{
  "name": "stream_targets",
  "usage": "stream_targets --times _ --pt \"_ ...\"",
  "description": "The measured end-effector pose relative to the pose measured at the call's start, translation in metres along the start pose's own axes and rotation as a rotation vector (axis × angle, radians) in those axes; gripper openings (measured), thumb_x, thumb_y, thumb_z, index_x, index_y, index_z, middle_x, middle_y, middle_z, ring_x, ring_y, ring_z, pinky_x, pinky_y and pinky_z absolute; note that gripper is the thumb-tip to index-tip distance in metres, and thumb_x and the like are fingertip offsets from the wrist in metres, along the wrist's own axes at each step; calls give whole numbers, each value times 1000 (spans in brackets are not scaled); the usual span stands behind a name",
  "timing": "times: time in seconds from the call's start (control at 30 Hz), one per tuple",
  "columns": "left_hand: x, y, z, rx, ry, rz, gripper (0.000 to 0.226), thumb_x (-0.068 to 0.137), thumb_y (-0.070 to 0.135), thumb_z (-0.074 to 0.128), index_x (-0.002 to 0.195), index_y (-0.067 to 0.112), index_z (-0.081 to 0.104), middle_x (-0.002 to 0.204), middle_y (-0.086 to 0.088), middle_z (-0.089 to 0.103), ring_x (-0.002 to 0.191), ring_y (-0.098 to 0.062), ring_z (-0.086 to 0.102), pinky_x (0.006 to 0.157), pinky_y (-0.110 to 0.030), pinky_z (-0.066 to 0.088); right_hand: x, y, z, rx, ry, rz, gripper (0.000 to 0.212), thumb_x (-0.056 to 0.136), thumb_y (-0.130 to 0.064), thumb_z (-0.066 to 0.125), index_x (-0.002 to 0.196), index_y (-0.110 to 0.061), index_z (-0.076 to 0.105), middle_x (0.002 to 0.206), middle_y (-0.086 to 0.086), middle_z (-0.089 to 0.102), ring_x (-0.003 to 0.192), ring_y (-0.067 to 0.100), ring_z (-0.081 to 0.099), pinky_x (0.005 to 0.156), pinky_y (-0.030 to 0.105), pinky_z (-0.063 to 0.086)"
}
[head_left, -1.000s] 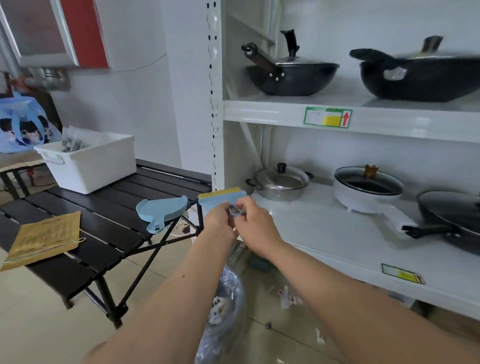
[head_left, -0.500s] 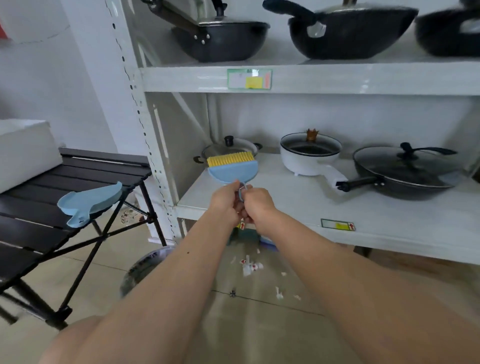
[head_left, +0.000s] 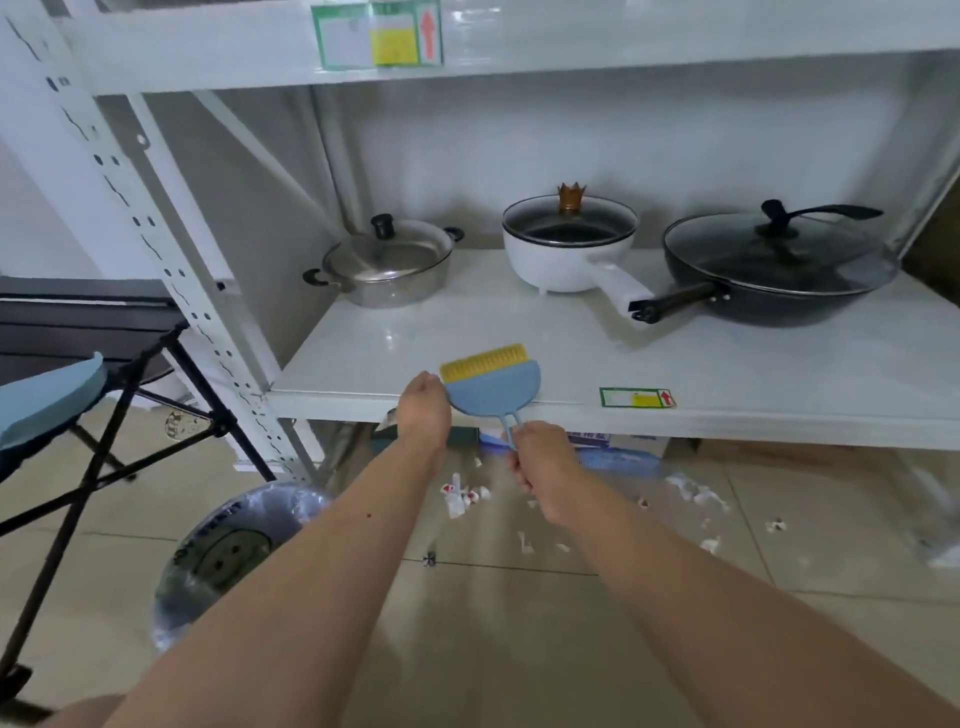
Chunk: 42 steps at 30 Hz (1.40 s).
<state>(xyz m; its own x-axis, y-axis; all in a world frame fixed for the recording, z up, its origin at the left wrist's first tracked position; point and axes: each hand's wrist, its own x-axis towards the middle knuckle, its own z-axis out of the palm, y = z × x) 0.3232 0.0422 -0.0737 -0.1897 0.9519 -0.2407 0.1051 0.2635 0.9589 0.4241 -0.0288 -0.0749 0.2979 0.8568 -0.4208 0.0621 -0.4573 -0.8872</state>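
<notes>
A small blue hand brush with yellow bristles stands bristles-up over the front edge of the white lower shelf. My right hand grips its thin looped handle from below. The fingers of my left hand are curled against the left edge of the brush head, by the bristles. A matching blue dustpan lies on the black folding table at the far left, apart from both hands.
On the shelf stand a lidded steel pot, a white pan with a glass lid, and a black wok. Paper scraps litter the tiled floor under the shelf. A lined bin sits at the lower left.
The view has swung right and down toward the lower shelf. My left hand has left the handle and moved up to the brush head's left edge; the right hand keeps the handle.
</notes>
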Motion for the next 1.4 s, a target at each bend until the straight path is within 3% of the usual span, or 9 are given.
stream_targets --times 0.03,0.1,0.2,0.37,0.6,0.8,0.93,1.1,1.4 --pt "6 -7 2 45 5 30 32 97 15 30 70 16 46 73 -1 47 78 -23 42 73 -30 34 5 10 0 -12 -16 4 31 98 -8 37 71 -14 50 62 3 44 48 12 37 41 21 29" --pt "17 -19 2 153 3 70 33 100 18 29 115 13 59 119 -5 59 114 -27 49 98 -32 36 10 27 -1 49 -50 40 33 100 -12 35 70 -17 48 60 3 44 47 11 35 40 19 26" --pt "35 -35 0 445 1 170 45 102 24 29 146 14 33 153 -10 32 142 -27 26 116 -36 20 17 52 0 -11 -138 45 36 101 -15 35 67 -17 47 58 2 44 46 11 34 41 18 27" --pt "62 -60 0 860 -61 394 46 103 24 24 148 15 26 158 0 22 148 -25 5 120 -44 7 37 79 5 -81 -202 35 35 101 -15 37 70 -20 52 56 2 46 38 4 41 34 10 30" --pt "84 -86 2 1056 -35 490 46 103 28 22 149 21 24 160 4 14 149 -23 -2 119 -48 -5 65 111 16 -211 -358 39 30 100 -16 41 74 -18 57 53 3 46 25 -1 37 35 13 28" --pt "100 -102 1 1095 46 648 45 103 31 23 145 20 33 158 1 20 149 -23 0 117 -50 -10 88 136 19 -205 -319 111 31 99 -17 42 73 -19 59 54 2 49 27 -2 37 40 16 30" --pt "113 -116 3 1063 124 783 54 95 37 18 136 14 45 150 -7 37 145 -31 19 115 -53 -4 106 143 26 -190 -268 126 33 99 -16 41 72 -19 60 54 3 49 25 -2 36 39 16 30" --pt "133 -135 9 1035 311 992 34 94 31 35 123 16 46 129 -13 56 128 -28 30 109 -50 7 128 147 35 -148 -221 137 26 99 -14 41 82 -12 61 56 4 49 41 7 40 42 17 31" --pt "164 -154 19 925 511 1197 42 99 41 20 117 17 50 122 -6 52 122 -26 37 112 -45 5 172 175 58 -31 -106 229 25 98 -15 40 81 -9 58 57 5 48 37 10 44 43 22 32"
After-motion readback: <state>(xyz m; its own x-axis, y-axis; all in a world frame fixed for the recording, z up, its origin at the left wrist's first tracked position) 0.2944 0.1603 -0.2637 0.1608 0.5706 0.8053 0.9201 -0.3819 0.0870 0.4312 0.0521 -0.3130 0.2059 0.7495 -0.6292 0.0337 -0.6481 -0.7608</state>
